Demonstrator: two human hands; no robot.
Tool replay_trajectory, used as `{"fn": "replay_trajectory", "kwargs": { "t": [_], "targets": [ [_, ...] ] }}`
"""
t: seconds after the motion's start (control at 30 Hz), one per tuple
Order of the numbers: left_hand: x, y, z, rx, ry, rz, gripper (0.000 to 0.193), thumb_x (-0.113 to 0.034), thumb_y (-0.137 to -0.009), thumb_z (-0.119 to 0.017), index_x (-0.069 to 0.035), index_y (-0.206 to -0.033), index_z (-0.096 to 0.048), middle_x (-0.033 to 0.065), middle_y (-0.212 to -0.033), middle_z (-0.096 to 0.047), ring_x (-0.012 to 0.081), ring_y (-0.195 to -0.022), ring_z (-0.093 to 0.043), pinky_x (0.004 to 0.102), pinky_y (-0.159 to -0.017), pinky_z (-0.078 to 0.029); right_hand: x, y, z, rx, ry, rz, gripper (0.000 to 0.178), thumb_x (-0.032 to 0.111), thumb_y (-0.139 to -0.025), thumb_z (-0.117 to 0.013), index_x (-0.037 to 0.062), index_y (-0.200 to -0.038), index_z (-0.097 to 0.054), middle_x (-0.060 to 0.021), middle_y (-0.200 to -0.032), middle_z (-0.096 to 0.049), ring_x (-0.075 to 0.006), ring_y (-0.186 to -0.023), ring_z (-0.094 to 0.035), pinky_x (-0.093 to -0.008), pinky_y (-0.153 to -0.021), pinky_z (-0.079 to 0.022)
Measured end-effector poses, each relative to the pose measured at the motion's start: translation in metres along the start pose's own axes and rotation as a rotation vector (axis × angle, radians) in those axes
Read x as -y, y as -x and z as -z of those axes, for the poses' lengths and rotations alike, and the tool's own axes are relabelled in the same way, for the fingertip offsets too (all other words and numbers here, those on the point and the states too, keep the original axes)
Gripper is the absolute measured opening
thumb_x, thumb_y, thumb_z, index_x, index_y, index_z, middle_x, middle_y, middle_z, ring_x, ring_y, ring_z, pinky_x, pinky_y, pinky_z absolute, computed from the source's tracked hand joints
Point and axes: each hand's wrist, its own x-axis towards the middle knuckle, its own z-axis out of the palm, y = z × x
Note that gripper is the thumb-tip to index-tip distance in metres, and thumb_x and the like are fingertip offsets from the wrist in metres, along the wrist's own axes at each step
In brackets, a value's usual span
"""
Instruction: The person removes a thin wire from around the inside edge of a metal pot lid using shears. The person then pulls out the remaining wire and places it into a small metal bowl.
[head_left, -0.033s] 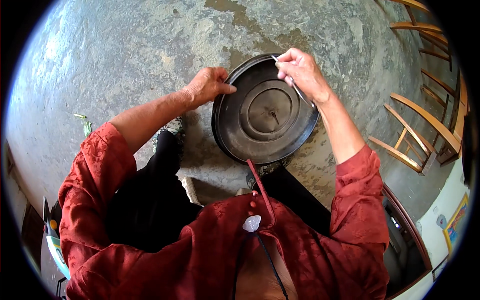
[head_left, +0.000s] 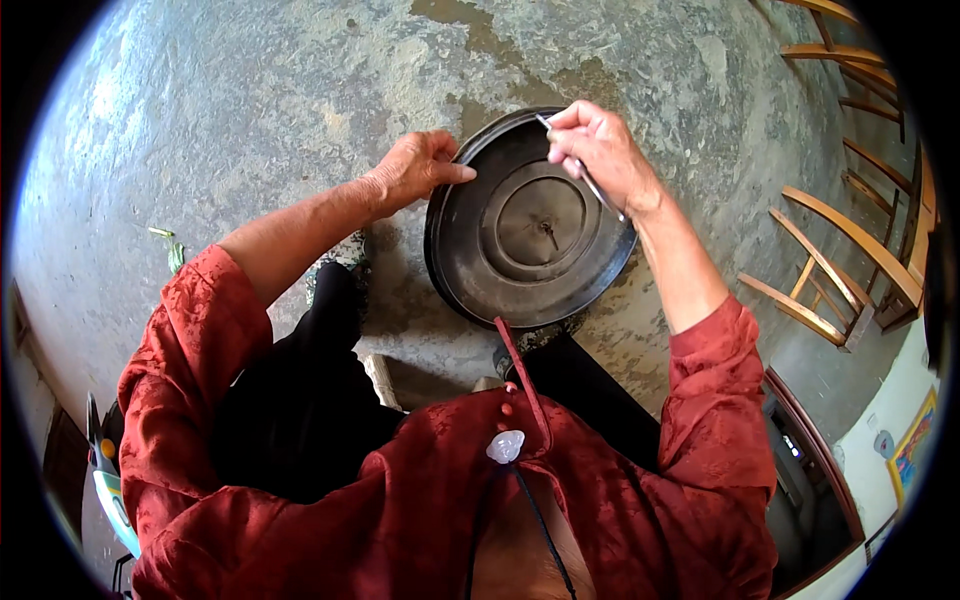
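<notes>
A large, round, dark pot lid (head_left: pixel 490 235), its hollow side toward me, is tilted between my lower legs. A raised ring and a small fixing show at its middle. My left hand (head_left: pixel 415 172) is closed on the upper left rim, thumb on the inner side. Over the upper right rim, my right hand (head_left: pixel 605 155) grips a slim metal tool (head_left: pixel 600 192). One end of this tool reaches the lid's far edge and the other sticks out below my palm. Its working end is too small to make out.
Wooden chairs (head_left: pixel 850 240) stand on the right. Bits of green plant (head_left: pixel 174 255) lie on the stained concrete floor (head_left: pixel 280 90) to the left. Scissors (head_left: pixel 97 440) stick up at the lower left. Part of a shoe (head_left: pixel 350 252) shows left of the lid.
My right hand has shifted slightly left with the metal tool, and the tool's tip sits further left along the rim. The left hand and lid have barely moved.
</notes>
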Motion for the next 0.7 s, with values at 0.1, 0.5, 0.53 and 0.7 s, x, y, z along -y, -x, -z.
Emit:
{"fn": "replay_trajectory", "kwargs": {
  "t": [0.1,0.5,0.53,0.7],
  "targets": [
    [-0.013,0.007,0.009,-0.061,0.059,-0.146,0.040,-0.020,-0.080,-0.077,0.001,-0.112,-0.063,0.0072,-0.091,-0.066,0.0173,-0.085,-0.062,0.0320,-0.075,-0.050,0.006,0.013,-0.018,0.093,-0.199,0.009,0.015,0.009,-0.090,-0.061,0.0011,-0.102,-0.056,-0.0073,-0.080,-0.064,-0.0082,-0.059,-0.053,-0.0207,-0.054,-0.044],
    [-0.053,0.030,-0.004,0.193,0.568,-0.191,0.014,-0.010,-0.087,-0.071,-0.001,-0.095,-0.064,0.0025,-0.081,-0.064,0.0092,-0.069,-0.061,0.0216,-0.058,-0.049,-0.002,0.026,-0.048,0.268,-0.679,-0.040,0.015,0.014,-0.095,-0.060,0.0003,-0.100,-0.054,-0.0120,-0.079,-0.065,-0.0132,-0.059,-0.059,-0.0223,-0.051,-0.047],
    [-0.052,0.031,-0.005,0.194,0.568,-0.189,0.014,-0.010,-0.087,-0.071,-0.001,-0.095,-0.064,0.0025,-0.081,-0.064,0.0092,-0.069,-0.061,0.0216,-0.058,-0.049,-0.003,0.028,-0.049,0.267,-0.681,-0.042,0.015,0.014,-0.095,-0.060,0.0003,-0.100,-0.054,-0.0120,-0.079,-0.065,-0.0132,-0.059,-0.059,-0.0223,-0.051,-0.047],
    [-0.048,0.032,-0.012,0.125,0.456,-0.065,0.011,-0.011,-0.089,-0.069,-0.003,-0.088,-0.062,0.0042,-0.073,-0.063,0.0107,-0.060,-0.060,0.0235,-0.052,-0.047,-0.012,0.041,-0.048,0.272,-0.627,-0.099,0.018,0.014,-0.093,-0.062,0.0006,-0.100,-0.052,-0.0106,-0.078,-0.063,-0.0114,-0.058,-0.056,-0.0213,-0.052,-0.045]
  ]
}}
